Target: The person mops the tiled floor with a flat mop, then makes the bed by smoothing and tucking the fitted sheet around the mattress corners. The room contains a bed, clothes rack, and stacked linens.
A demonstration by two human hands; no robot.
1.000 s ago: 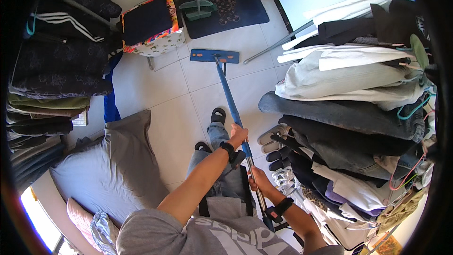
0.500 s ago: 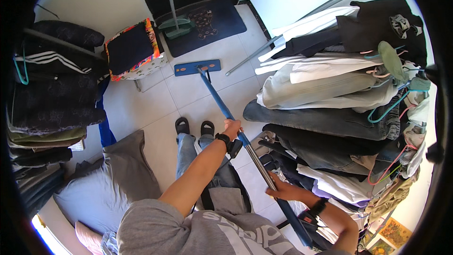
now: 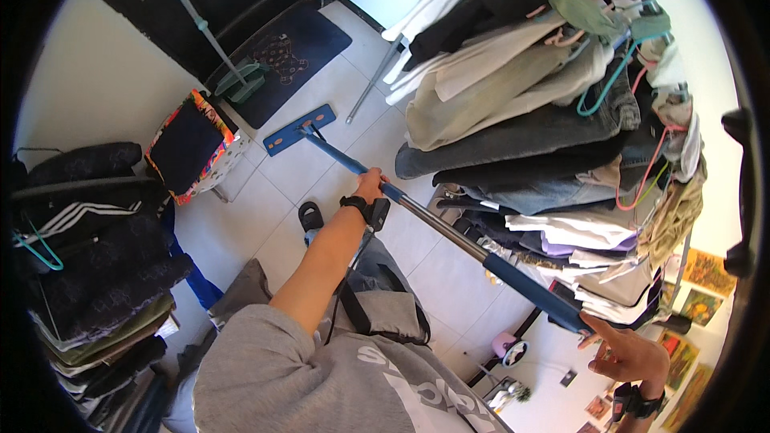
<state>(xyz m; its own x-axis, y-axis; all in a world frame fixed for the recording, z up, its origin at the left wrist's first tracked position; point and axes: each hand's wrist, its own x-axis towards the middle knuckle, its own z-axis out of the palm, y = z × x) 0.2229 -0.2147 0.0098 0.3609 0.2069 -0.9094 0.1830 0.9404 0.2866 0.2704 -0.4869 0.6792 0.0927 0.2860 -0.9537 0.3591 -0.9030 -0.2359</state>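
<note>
A flat mop with a blue pole (image 3: 449, 227) slants across the middle, from its flat blue head (image 3: 300, 130) on the tiles to its thick grip at lower right. My left hand (image 3: 371, 186) is closed around the lower part of the pole. At the top end of the grip, my right hand (image 3: 630, 353) has its fingers apart, and the fingertips touch or nearly touch that end. Both wrists wear dark strapped devices.
Clothes on a rack (image 3: 513, 112) crowd the right side, with a loose grey pole (image 3: 373, 84) near the mop head. More clothes (image 3: 104, 265) hang at left, beside a fabric-covered stool (image 3: 192, 148). A dustpan (image 3: 242, 84) stands on the dark doormat (image 3: 297, 52).
My view has turned and shifted right. The mop lies at a flatter slant, its head swung. My right hand has gone from gripping the pole's middle to its top end, fingers loosened.
</note>
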